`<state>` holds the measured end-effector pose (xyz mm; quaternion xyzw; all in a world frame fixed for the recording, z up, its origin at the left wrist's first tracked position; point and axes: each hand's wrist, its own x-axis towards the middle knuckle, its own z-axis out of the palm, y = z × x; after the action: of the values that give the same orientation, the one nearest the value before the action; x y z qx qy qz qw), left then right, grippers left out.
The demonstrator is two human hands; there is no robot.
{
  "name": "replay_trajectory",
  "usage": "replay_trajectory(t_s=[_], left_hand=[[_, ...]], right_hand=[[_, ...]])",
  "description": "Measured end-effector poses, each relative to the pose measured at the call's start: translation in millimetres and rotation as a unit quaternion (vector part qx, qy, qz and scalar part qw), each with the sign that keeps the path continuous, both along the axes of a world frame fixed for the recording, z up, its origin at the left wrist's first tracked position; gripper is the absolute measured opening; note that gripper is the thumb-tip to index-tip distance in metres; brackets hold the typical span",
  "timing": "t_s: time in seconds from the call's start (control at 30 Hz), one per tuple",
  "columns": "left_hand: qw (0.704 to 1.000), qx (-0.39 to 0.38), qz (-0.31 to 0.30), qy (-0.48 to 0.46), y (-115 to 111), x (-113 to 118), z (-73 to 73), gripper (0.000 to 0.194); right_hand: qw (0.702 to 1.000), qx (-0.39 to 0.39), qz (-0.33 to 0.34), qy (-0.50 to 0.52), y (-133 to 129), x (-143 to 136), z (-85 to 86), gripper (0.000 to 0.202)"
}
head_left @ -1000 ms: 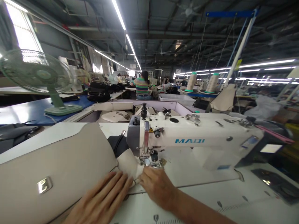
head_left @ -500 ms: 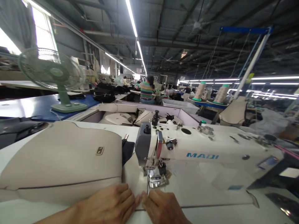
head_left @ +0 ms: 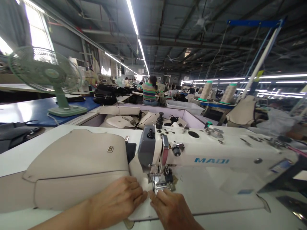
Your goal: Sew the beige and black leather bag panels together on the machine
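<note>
A sewing machine (head_left: 206,166) with a white body stands in front of me. Its metal presser foot (head_left: 160,184) is just beyond my fingertips. A beige leather bag piece (head_left: 79,156) with dark edges and a small metal plate lies to its left. One pale strip of it (head_left: 138,168) runs up to the needle area. My left hand (head_left: 120,198) is closed, thumb and fingers pinching the edge of the piece beside the foot. Close by, my right hand (head_left: 171,207) is also closed, fingertips pinched at the same edge; the gripped part is mostly hidden.
Behind the machine is a bin (head_left: 192,119) of beige cut pieces. A green fan (head_left: 51,76) stands on a blue table (head_left: 24,110) at left. Thread cones (head_left: 229,93) stand at right. A person in a striped top (head_left: 150,92) is farther back.
Both hands have moved slightly forward, nearer the presser foot. The bag piece has shifted and turned, showing more of its lower left panel. The view has shifted a little.
</note>
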<state>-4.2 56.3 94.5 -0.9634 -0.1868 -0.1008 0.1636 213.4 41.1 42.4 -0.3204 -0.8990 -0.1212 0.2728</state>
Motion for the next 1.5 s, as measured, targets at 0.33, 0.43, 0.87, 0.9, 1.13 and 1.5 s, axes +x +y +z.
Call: replay_trajectory(t_s=[0.33, 0.43, 0.87, 0.9, 1.13, 1.5], left_hand=[[0.997, -0.064, 0.012, -0.029, 17, 1, -6.7, 0.006], [0.996, -0.080, 0.008, -0.033, 22, 1, -7.7, 0.011], [0.994, -0.103, 0.014, -0.020, 34, 1, 0.6, 0.014], [0.995, -0.101, 0.014, -0.019, 35, 1, 0.7, 0.014], [0.997, -0.075, 0.011, -0.026, 37, 1, -1.4, 0.016], [0.999, -0.017, 0.035, 0.000, 37, 2, -10.7, 0.011]], right_hand=[[0.998, -0.042, -0.032, -0.021, -2, -2, 1.7, 0.015], [0.998, -0.054, -0.038, -0.012, -3, -3, 4.8, 0.015], [0.994, -0.097, -0.042, -0.020, -4, 2, 13.0, 0.030], [0.995, -0.092, -0.037, -0.015, -4, 3, 13.5, 0.031], [0.995, -0.091, -0.043, 0.022, -5, 5, 10.0, 0.031], [0.990, -0.017, -0.079, 0.112, -2, 5, 5.9, 0.027]])
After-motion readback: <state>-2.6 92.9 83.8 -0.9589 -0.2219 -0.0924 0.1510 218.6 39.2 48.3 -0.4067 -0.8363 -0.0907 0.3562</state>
